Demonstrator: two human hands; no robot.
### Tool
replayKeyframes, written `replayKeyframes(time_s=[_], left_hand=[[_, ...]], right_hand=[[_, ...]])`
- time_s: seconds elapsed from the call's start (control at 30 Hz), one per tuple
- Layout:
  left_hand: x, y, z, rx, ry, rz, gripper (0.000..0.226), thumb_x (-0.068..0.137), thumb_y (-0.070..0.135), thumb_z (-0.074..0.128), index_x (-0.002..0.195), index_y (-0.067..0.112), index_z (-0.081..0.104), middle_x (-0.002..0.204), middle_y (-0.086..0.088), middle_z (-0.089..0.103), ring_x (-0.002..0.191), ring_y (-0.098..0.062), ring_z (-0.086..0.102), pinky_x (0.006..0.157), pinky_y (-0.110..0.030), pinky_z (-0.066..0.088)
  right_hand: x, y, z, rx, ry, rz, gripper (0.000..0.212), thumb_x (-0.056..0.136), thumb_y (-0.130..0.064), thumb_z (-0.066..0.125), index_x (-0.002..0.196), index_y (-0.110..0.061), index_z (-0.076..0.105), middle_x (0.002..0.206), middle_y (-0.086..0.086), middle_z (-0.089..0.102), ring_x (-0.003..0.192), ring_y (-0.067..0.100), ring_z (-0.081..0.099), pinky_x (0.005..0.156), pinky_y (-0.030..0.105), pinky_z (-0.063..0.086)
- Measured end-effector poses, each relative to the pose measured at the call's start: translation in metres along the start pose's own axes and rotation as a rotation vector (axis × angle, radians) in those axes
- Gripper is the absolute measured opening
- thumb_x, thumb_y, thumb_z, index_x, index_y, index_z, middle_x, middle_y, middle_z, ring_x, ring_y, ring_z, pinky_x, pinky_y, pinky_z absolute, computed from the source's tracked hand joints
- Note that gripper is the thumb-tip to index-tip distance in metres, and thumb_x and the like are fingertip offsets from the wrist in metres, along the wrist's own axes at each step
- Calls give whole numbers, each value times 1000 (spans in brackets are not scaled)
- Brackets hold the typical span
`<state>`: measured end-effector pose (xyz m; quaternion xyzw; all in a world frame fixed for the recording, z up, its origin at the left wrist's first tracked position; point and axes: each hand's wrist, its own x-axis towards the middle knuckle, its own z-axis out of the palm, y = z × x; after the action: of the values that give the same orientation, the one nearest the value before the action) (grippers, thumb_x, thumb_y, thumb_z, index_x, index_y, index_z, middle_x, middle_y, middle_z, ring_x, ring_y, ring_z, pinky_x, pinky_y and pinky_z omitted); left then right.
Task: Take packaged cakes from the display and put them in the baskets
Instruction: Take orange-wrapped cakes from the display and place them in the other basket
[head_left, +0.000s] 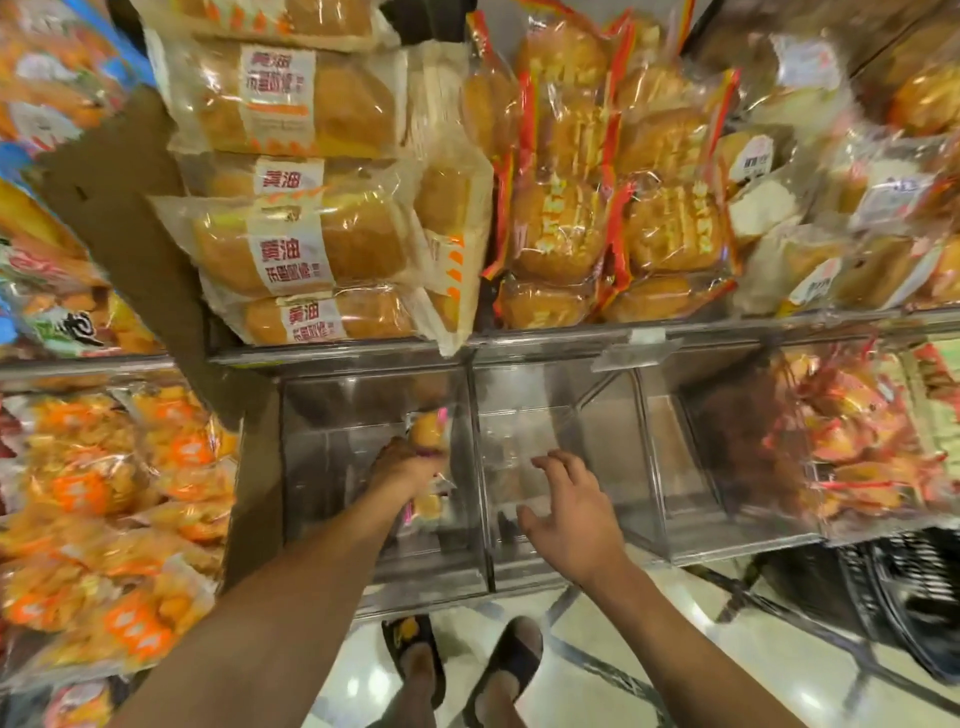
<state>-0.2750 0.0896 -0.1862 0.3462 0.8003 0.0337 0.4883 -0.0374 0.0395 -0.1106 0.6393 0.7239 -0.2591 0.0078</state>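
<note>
My left hand (402, 465) reaches into the left clear bin (332, 467) of the lower display and grips a small packaged cake (428, 431) with pink trim; its fingers are mostly hidden behind the hand. Another small cake pack (427, 506) lies just below the wrist in the same bin. My right hand (569, 512) hovers with fingers spread and relaxed over the front of the middle clear bin (556, 415), holding nothing. A black wire basket (904, 597) sits at the lower right on the floor.
Stacked butter-bread packs (296, 249) and red-edged bun packs (613, 228) fill the shelf above. Orange snack packs (104, 493) crowd the left, red-wrapped packs (862, 447) the right bin. A cardboard divider (130, 208) stands at left. My sandalled feet (462, 670) are on tiled floor.
</note>
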Motion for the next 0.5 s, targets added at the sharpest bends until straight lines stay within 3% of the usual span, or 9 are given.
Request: replayKeyframes(time_s=[0.07, 0.17, 0.33, 0.4, 0.5], left_hand=[[2, -3, 1, -55, 9, 7, 37, 79, 51, 82, 98, 22, 67, 108, -5, 73, 88, -24, 66, 78, -30, 51], [-7, -7, -4, -143, 44, -6, 37, 77, 42, 82, 104, 21, 68, 108, -4, 74, 94, -23, 69, 88, -36, 57], [-47, -18, -22, -175, 95, 61, 41, 79, 48, 77, 109, 28, 58, 106, 1, 72, 96, -22, 67, 86, -33, 51], [-69, -20, -29, -219, 118, 120, 43, 72, 49, 79, 104, 31, 56, 103, 4, 73, 95, -19, 70, 92, -39, 55], [-110, -19, -38, -250, 196, 220, 40, 73, 45, 81, 104, 33, 58, 94, 12, 72, 83, -6, 69, 72, -28, 56]], right_hand=[[3, 2, -4, 17, 16, 2, 71, 79, -59, 51, 142, -26, 48, 148, -3, 42, 135, 23, 44, 107, 43, 46], [5, 0, -11, 58, 30, -17, 71, 78, -60, 48, 139, -24, 50, 145, -2, 45, 132, 23, 46, 104, 42, 48], [11, -19, -29, 242, 3, -49, 54, 86, -31, 69, 137, -24, 53, 136, -7, 51, 126, 14, 49, 107, 28, 41], [13, -34, -32, 391, 5, -30, 45, 88, -24, 70, 131, -22, 59, 123, -7, 60, 114, 12, 59, 101, 30, 49], [13, -66, -38, 650, -39, 38, 32, 92, -23, 73, 122, -16, 64, 104, -6, 68, 94, 4, 64, 93, 29, 54]])
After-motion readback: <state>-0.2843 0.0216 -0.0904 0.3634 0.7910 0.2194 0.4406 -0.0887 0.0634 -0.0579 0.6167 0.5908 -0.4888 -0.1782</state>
